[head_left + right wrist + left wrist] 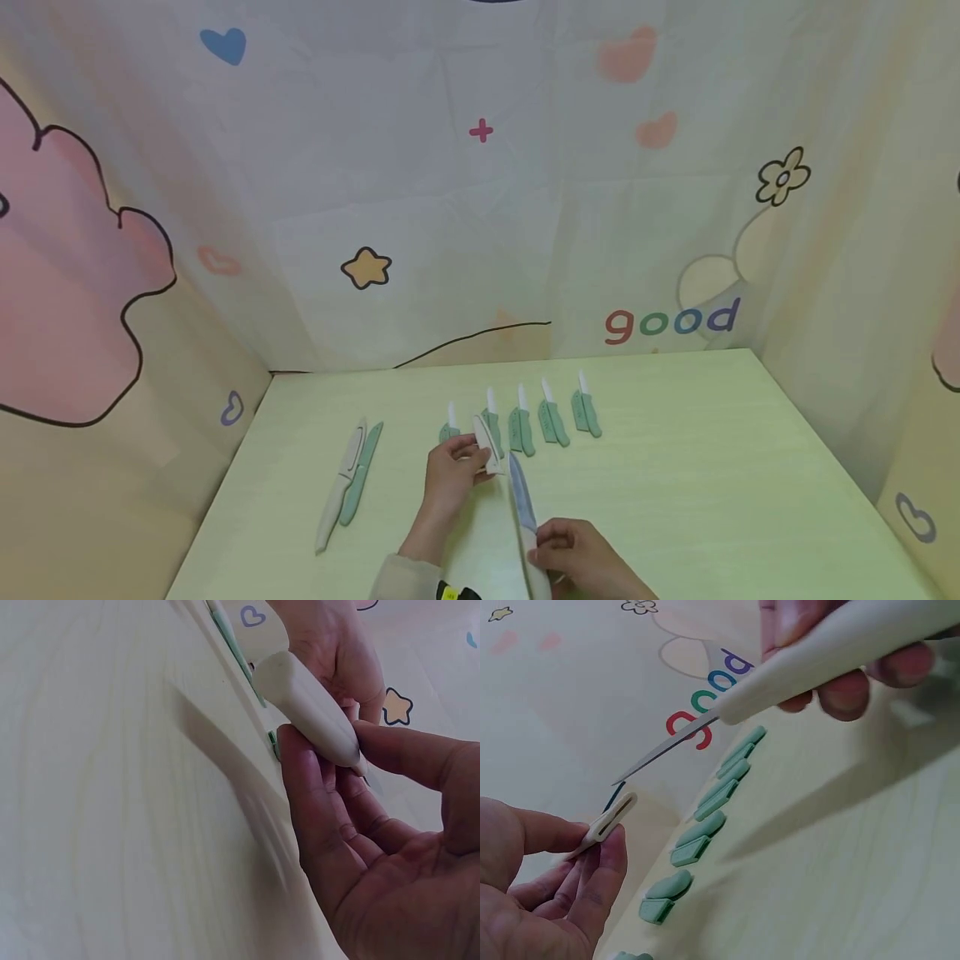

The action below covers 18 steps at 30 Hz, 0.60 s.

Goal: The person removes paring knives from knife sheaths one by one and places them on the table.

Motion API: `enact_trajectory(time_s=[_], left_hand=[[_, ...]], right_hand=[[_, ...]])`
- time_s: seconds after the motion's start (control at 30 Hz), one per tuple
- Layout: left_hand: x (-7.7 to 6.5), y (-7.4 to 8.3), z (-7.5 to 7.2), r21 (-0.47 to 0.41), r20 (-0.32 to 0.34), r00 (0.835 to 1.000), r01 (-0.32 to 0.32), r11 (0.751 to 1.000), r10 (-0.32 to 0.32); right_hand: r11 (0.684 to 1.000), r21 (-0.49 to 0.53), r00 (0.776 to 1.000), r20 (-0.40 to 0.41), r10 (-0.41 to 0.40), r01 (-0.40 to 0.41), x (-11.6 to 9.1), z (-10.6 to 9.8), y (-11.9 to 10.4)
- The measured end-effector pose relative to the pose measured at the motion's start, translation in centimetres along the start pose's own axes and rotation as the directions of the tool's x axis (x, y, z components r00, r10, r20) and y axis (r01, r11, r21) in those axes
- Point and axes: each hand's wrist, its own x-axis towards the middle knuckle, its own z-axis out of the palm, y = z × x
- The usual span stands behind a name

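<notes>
Right hand (576, 552) pinches knife (525, 521) by the handle, blade running forward, tip just right of and apart from sheath (484, 437), which left hand (452, 477) pinches farther ahead.

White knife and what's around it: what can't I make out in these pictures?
- White handle: its end is cut off by the bottom edge in the head view.
- Blade: mostly hidden in the right wrist view by the handle and right hand.
- Leftmost small green knife: lower part behind the left hand, head view.
- White sheath: slot's inside too narrow and dark, left wrist view.
</notes>
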Motion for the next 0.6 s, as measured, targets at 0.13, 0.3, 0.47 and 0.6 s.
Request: enact_trajectory(time_s=[0.13, 0.3, 0.47, 0.6], left_hand=[[-0.6, -0.4, 0.2, 0.014, 0.032, 0.999, 0.000, 1.000, 0.000], [-1.2, -0.7, 0.3, 0.027, 0.047, 0.999, 0.022, 0.999, -0.024], [-1.6, -0.9, 0.4, 0.061, 0.055, 0.998, 0.025, 0.998, -0.029], [-2.0, -0.8, 0.6, 0.091, 0.069, 0.997, 0.038, 0.995, -0.044]], right_hand=[[0.997, 0.059, 0.998, -0.001, -0.057, 0.057, 0.0, -0.2, 0.1], [0.993, 0.082, 0.996, -0.015, -0.088, 0.089, -0.1, -0.5, 0.0], [0.990, 0.092, 0.994, -0.036, -0.108, 0.111, 0.0, -0.7, -0.1], [0.990, 0.102, 0.994, -0.060, -0.088, 0.094, 0.1, -0.7, -0.3]])
